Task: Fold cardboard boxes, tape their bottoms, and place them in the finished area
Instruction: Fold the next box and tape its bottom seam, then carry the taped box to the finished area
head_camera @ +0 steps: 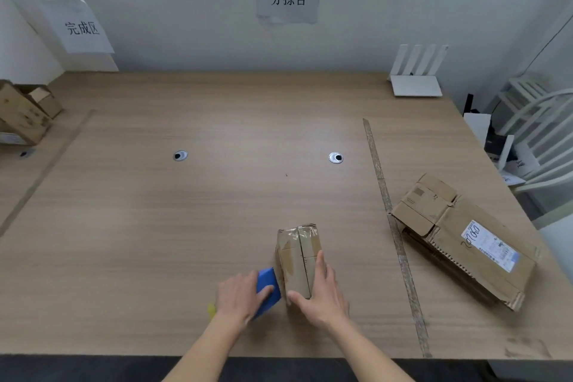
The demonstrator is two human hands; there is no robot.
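A small folded cardboard box (298, 254) stands on the wooden table (186, 226) near the front edge, its flaps closed on top with clear tape across the far end. My right hand (319, 291) grips the box's near end, thumb on the left face and fingers along the right side. My left hand (240, 296) holds a blue tape dispenser (269, 284) against the box's left side; a bit of yellow shows under the wrist.
A stack of flattened cardboard boxes (459, 239) with a shipping label lies right of a tape line (393, 226). Folded boxes (24, 112) sit at the far left under a paper sign. A white router (415, 77) stands at the back right, a white chair beside the table.
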